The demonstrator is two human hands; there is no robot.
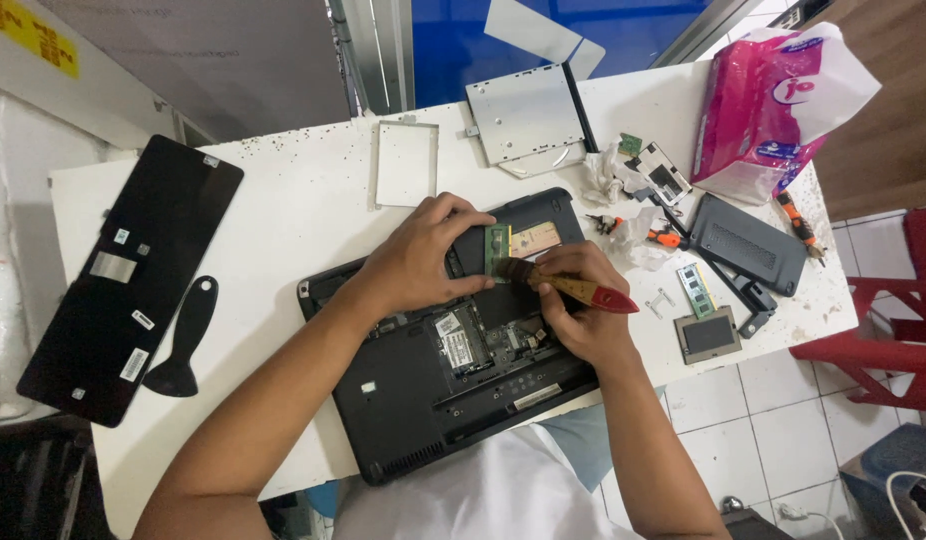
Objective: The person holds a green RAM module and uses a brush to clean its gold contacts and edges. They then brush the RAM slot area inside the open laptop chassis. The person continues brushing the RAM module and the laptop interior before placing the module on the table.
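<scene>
Hands (423,262) — brush (573,287) on opened laptop (403,400) — white table (283,200).

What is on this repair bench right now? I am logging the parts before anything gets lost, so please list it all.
laptop base: 1, black, opened, bench centre
memory module: 1, green, in the laptop bay
brush: 1, wooden with red handle end, in right hand
keyboard: 1, black, face down, far left
plastic spatula: 1, black, beside keyboard
optical drive: 1, silver, top centre
bracket frame: 1, white, left of drive
cover panel: 1, dark grey, right
loose memory module: 1, green, right
tissue pack: 1, pink, top right
screwdrivers: 2, orange, right
left hand: on laptop
right hand: gripping brush
</scene>
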